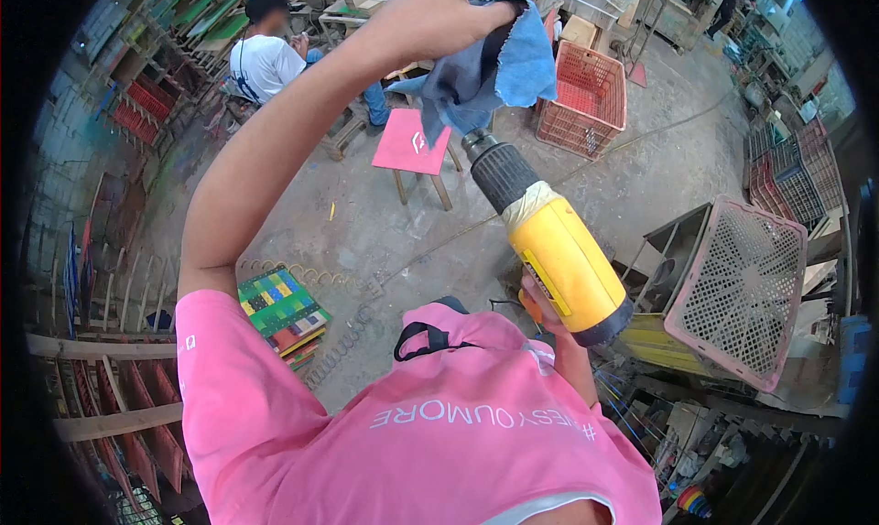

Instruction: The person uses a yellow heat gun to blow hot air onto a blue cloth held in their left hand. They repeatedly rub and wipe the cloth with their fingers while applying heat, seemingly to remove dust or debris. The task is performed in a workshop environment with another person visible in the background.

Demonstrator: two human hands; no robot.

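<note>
- Right hand (548, 307) grips the yellow drill (560, 255), fingers wrapped shut, just above the pink shirt (439, 433).
- Left hand (430, 17) clenches a blue cloth (485, 72) over the drill's black chuck (499, 170).
- Best practice: steady the drill, keep cloth bunched tight.

I look down on a workshop with a worn grey concrete floor (366, 223), stained and streaked with paint near the left edge, lit evenly by daylight. A small pink stool (412, 145) stands mid-floor with a red plastic crate (586, 99) just beyond it, a pale pink crate (742, 287) lies tipped on its side at my right, and a multicoloured checkered board (279, 301) rests on the floor lower left. Wooden racks and slats (101, 351) line the left side, and a person in a white shirt (265, 63) sits at the far end among stacked benches.
</note>
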